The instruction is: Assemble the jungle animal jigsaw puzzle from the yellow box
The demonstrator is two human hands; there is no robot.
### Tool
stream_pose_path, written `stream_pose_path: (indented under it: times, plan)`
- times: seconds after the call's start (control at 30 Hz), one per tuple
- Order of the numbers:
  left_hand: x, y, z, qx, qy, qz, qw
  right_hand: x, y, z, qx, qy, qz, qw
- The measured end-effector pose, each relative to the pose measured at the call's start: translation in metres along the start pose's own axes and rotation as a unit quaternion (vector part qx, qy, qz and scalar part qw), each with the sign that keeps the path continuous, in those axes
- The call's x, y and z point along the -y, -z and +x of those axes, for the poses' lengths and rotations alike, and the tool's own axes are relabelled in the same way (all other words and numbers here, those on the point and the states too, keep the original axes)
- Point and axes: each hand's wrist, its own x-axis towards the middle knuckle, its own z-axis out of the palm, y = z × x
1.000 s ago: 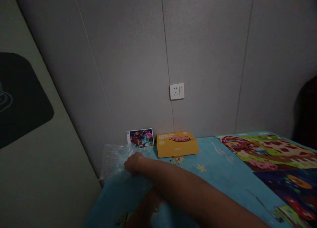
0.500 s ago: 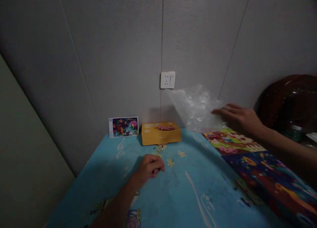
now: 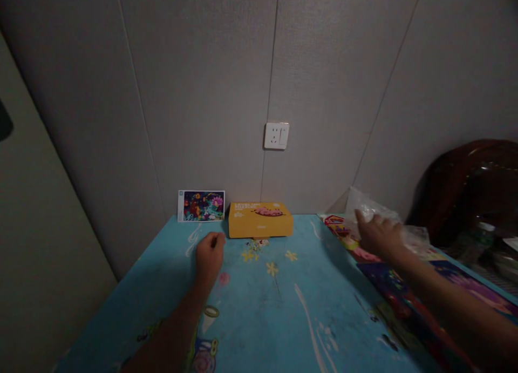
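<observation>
My left hand is closed in a fist on the blue patterned tablecloth, just in front of a small picture card that stands against the wall. Anything inside that fist is hidden; only a dark gap shows between the fingers. To the right, my right hand is down on a crumpled clear plastic bag, its fingers bent over the film and slightly blurred. Under the bag lies a colourful picture sheet. A darker picture sheet lies nearer me, partly covered by my right forearm.
A yellow box printed with a pink picture stands at the back against the wall, below a white socket. Beyond the table's right edge are a dark wooden chair back and a bottle. A pale panel rises at left.
My right hand has brought the plastic bag from the air down to the right, onto the picture sheets. My left fist has moved left and back, towards the card.
</observation>
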Motion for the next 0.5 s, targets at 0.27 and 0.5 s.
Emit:
stream_pose_path:
  times: [0.27,0.5]
  plan:
    - [0.007,-0.017,0.02,0.031,0.039,0.177,0.983,0.168,-0.038,0.002,0.062,0.111,0.247,0.961]
    - [0.013,-0.025,0.028,0.04,-0.048,0.075,0.995,0.161,-0.048,0.005,-0.028,0.096,0.358,0.929]
